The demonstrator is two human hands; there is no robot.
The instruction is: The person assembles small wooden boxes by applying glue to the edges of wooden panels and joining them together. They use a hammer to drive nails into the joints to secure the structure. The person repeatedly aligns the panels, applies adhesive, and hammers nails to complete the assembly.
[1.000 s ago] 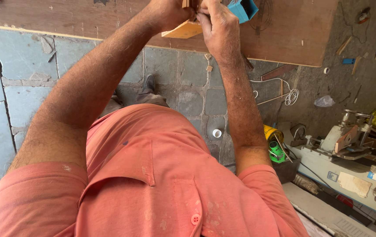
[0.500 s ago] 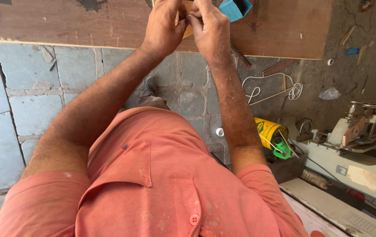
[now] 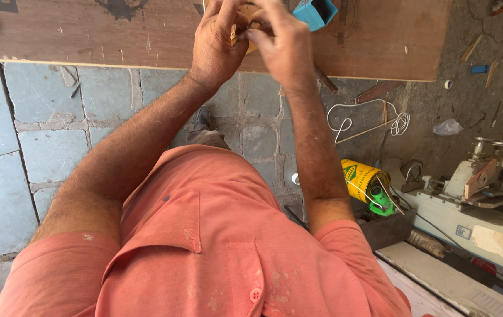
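Head view, top centre of frame: left hand [image 3: 216,44] and right hand [image 3: 283,47] pinch a small pale wooden piece [image 3: 241,30] narrowly over the plywood board [image 3: 116,32], mid-fitting; next move likely needs fine fingertip alignment.

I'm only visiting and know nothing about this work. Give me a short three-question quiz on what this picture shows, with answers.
1. True or false: both hands are working together on one small wooden piece above the board.
2. What colour is the small box beside the right hand? A red, B blue, C white.
3. Fill in: the can on the floor is ____.

Key:
1. True. The left hand and right hand meet on a small wooden piece over the wooden board.
2. B. The box is blue.
3. Yellow. The can lies near a white cord.
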